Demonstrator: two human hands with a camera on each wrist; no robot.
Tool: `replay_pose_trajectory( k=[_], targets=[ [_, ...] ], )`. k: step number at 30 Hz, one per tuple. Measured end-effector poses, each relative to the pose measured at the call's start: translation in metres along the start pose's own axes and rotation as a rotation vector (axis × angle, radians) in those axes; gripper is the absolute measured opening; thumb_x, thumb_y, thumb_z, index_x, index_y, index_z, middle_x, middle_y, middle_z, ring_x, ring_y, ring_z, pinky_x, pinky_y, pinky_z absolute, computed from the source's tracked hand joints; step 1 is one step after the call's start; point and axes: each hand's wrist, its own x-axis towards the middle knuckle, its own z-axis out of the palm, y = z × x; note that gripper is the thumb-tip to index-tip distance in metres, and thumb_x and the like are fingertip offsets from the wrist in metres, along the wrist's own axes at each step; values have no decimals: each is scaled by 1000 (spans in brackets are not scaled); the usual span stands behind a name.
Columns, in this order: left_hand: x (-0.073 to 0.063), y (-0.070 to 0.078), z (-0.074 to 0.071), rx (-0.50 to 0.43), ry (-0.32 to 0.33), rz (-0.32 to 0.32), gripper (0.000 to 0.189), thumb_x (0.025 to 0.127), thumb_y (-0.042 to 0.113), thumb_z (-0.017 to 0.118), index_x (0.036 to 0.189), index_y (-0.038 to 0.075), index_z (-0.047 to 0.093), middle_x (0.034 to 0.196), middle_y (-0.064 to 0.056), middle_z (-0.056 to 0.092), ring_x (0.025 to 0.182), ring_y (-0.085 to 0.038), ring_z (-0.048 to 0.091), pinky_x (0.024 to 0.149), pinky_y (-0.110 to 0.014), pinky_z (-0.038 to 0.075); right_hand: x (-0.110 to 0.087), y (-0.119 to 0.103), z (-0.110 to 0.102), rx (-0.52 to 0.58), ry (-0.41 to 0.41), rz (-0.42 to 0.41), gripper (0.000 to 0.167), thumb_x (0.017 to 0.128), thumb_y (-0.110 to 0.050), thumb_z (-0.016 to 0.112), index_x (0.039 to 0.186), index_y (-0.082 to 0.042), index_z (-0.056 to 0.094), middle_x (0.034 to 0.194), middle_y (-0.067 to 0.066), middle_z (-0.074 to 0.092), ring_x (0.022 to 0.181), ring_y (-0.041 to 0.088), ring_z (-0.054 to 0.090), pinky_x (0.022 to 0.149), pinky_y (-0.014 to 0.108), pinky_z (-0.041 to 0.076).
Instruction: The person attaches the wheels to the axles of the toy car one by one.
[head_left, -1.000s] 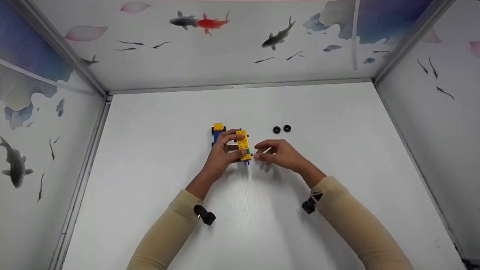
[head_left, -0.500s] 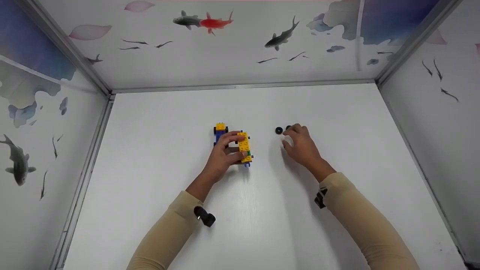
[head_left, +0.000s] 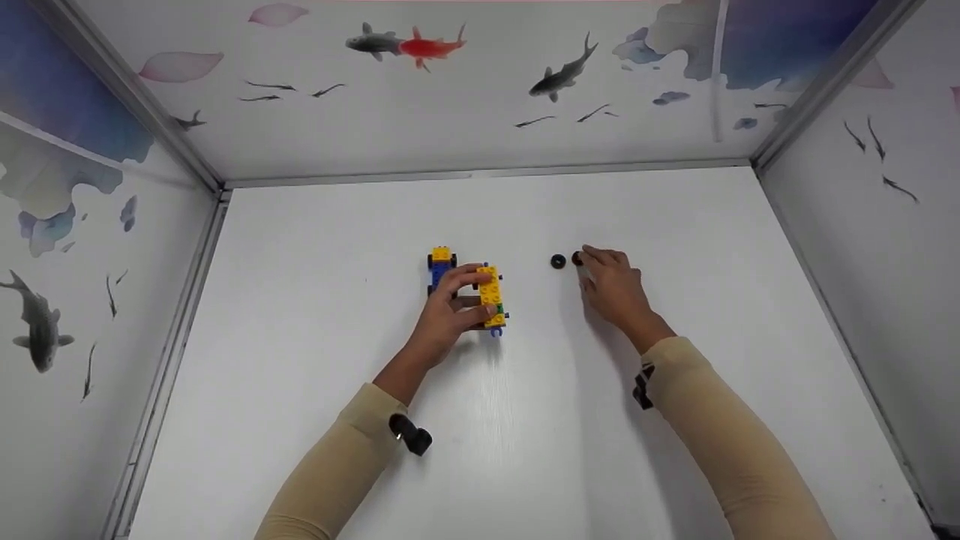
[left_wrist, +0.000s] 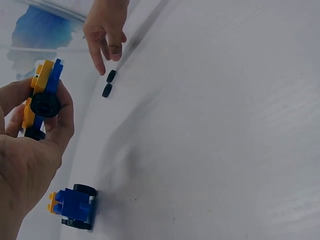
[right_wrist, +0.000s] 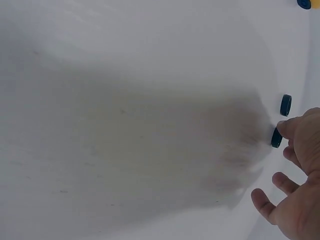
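Observation:
My left hand (head_left: 442,319) grips a toy car (head_left: 489,292) of yellow, blue and green building blocks, tipped so its studded yellow top faces the head camera. Bare axle stubs poke out of its right side; in the left wrist view black wheels (left_wrist: 45,105) sit on its other side. Two loose black wheels (head_left: 558,261) lie on the table to the right. My right hand (head_left: 616,289) reaches over the right-hand wheel (right_wrist: 276,138), index finger and thumb close around it, the other fingers spread.
A second toy car (head_left: 441,259), blue and yellow with black wheels, stands on the white table (head_left: 337,247) just behind my left hand. Printed panels with fish wall in the back and both sides. A small black camera (head_left: 411,435) is strapped at the left sleeve.
My right hand has left the held car's side and moved right and away from me to the loose wheels, settling over the right-hand one. The left hand keeps its hold, almost still.

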Motion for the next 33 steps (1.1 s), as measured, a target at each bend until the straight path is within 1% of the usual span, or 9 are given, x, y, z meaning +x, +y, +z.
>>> replay_pose_trajectory(
  k=[6, 9, 12, 17, 22, 25, 28, 31, 33],
  targets=[
    [1, -3, 0, 11, 3, -10, 45, 100, 10, 81, 143, 17, 68, 170, 8, 40, 137, -33, 65, 100, -39, 67, 2, 1, 3, -17, -33, 13, 49, 112, -13, 61, 160, -5, 56, 174, 11, 48, 157, 47, 44, 109, 79, 49],
    [1, -4, 0, 20, 2, -13, 45, 100, 11, 82, 143, 18, 69, 170, 8, 39, 137, -34, 65, 101, -39, 67, 2, 1, 2, -21, -36, 21, 47, 111, -13, 62, 158, -5, 59, 171, 13, 50, 155, 47, 45, 110, 79, 48],
    [0, -3, 0, 18, 2, -8, 45, 100, 11, 82, 143, 16, 69, 170, 6, 39, 137, -35, 65, 101, -39, 67, 2, 1, 1, -19, -8, 22, 40, 110, -13, 64, 149, -2, 65, 161, 17, 59, 150, 49, 50, 108, 78, 50],
    [-1, -4, -1, 5, -3, -5, 45, 100, 8, 81, 143, 15, 69, 170, 5, 39, 136, -35, 65, 99, -39, 67, 2, 1, 3, 6, 47, 23, 24, 108, -12, 68, 128, 0, 74, 136, 18, 70, 132, 47, 61, 102, 71, 54],
    [0, -4, -1, 7, -10, 3, 46, 100, 9, 81, 144, 15, 68, 171, 5, 38, 135, -36, 65, 99, -39, 67, 1, 2, 4, 32, 77, 25, 21, 107, -13, 70, 121, 3, 76, 128, 18, 72, 122, 43, 64, 101, 66, 56],
    [0, -4, 0, 5, -9, 2, 46, 100, 9, 81, 143, 16, 68, 170, 5, 38, 136, -36, 65, 100, -39, 67, 2, 2, 5, 84, 87, 14, 21, 107, -11, 70, 121, 4, 75, 128, 20, 71, 120, 42, 63, 105, 62, 55],
    [0, -4, 0, 2, -10, 1, 45, 100, 10, 81, 143, 16, 68, 171, 6, 38, 137, -37, 65, 100, -39, 67, 2, 1, 6, 207, 96, 17, 21, 106, -9, 71, 124, 3, 72, 128, 20, 69, 120, 42, 64, 107, 57, 56],
    [0, -4, 1, -6, -11, -1, 46, 100, 10, 81, 143, 16, 68, 171, 6, 38, 137, -36, 64, 101, -38, 67, 3, -2, 6, 329, 104, 17, 26, 105, -5, 70, 131, 2, 71, 129, 21, 66, 119, 41, 68, 105, 55, 60],
    [-1, -4, 1, -9, -13, 0, 46, 100, 10, 81, 144, 16, 68, 171, 7, 38, 137, -36, 65, 100, -39, 67, 3, -6, 6, 374, 105, 7, 32, 105, -3, 71, 136, 0, 71, 129, 21, 65, 116, 40, 71, 100, 52, 63]
  ],
)
